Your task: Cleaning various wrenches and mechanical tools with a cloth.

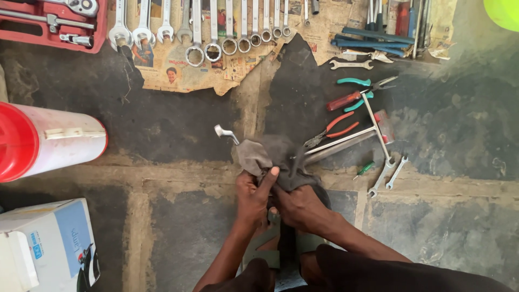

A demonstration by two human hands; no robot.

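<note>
The oily stone floor (178, 124) carries everything: a red-capped white drum (48, 140) at left, a white box (54, 243) below it, a red socket case (54, 21) and a row of spanners (216, 32) on newspaper (178, 70) along the top, pliers (330, 130) and a red screwdriver (346, 100) at right.

At the centre, close in front of the person, lies a grey rag (275, 157) bunched around a metal tool (226, 132) whose socket end pokes out to the upper left. The left hand (253, 194) pinches the rag, thumb pressed up over a fold; the right hand (300, 208) is closed on the cloth from below.

The rag looks soft, limp and probably greasy, so it will slump and slide unless gathered in a full fist. The tool inside seems stiff, heavy steel, likely slick; the bare end is the surest hold.

Most of the tool is wrapped, so its shape and length cannot be told. A long rod (346, 139) runs under the rag's right edge; whether it joins the tool is unclear. Both hands' fingertips are buried in cloth, and the case and box are cut off by the frame.
</note>
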